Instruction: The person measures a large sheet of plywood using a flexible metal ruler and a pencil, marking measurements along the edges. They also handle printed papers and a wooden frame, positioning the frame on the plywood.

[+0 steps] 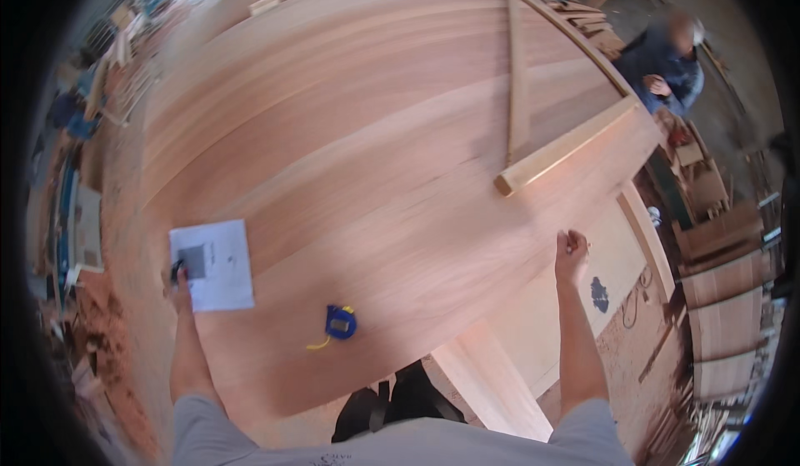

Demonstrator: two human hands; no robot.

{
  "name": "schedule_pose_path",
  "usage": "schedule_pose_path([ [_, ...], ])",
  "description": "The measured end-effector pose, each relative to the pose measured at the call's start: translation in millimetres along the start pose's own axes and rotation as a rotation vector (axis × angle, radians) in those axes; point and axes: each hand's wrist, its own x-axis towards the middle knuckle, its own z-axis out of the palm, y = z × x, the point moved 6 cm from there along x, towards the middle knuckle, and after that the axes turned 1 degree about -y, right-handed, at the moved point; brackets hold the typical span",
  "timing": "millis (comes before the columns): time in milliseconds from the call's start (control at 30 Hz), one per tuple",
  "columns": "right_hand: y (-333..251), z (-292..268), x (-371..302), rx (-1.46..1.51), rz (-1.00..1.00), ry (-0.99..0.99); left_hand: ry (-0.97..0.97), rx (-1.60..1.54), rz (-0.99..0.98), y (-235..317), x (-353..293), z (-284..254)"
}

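Beside my left hand, gripping a small black object, the rectangular white paper sheet might slide if brushed; my right hand is curled closed.

A: What's on the panel?
B: Paper sheet at left, left hand at its left edge. Tape measure right of the sheet, nearer the body.
A: Wooden strips?
B: On the panel, far right. Right hand nearer the body, by the right edge. Co-worker beyond that edge.
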Motion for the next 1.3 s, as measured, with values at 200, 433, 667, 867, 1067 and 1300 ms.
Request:
schedule_pose_path([
  [200,6,40,111,-0.218,0.159,0.112,0.027,-0.110,0.177,97,-43,19],
  [433,-75,110,146,-0.264,0.465,-0.061,-0.001,-0.145,0.312,274,-113,61],
  [667,-84,114,167,-0.384,0.357,-0.087,-0.057,-0.194,0.289,409,-143,96],
  [867,-147,118,127,-0.438,0.213,-0.323,0.080,-0.097,0.435,405,-196,-10],
  [1067,59,121,165,0.271,-0.030,-0.425,0.038,-0.259,0.395,373,-225,-30],
  [1300,26,71,47,-0.126,0.165,-0.246,-0.061,0.068,-0.003,160,-156,-10],
])
